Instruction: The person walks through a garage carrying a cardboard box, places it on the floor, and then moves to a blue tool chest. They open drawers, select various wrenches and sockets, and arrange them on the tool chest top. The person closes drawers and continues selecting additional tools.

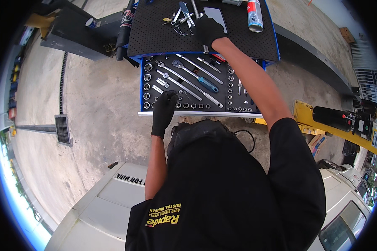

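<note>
Chrome bar (195, 7), upper middle of frame: right hand (209, 30), fingers wrapped round it. I'd steer it clear of smartphone (219, 14). Left hand (165, 107) over socket drawer (222, 113), centre; can't tell grip.

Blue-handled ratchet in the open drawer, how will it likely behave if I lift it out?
The blue-handled ratchet should feel stiff, given its straight metal shaft. It may be heavy for its size toward the broad metal head. Rolling seems unlikely while it lies in the dark tray.
</note>
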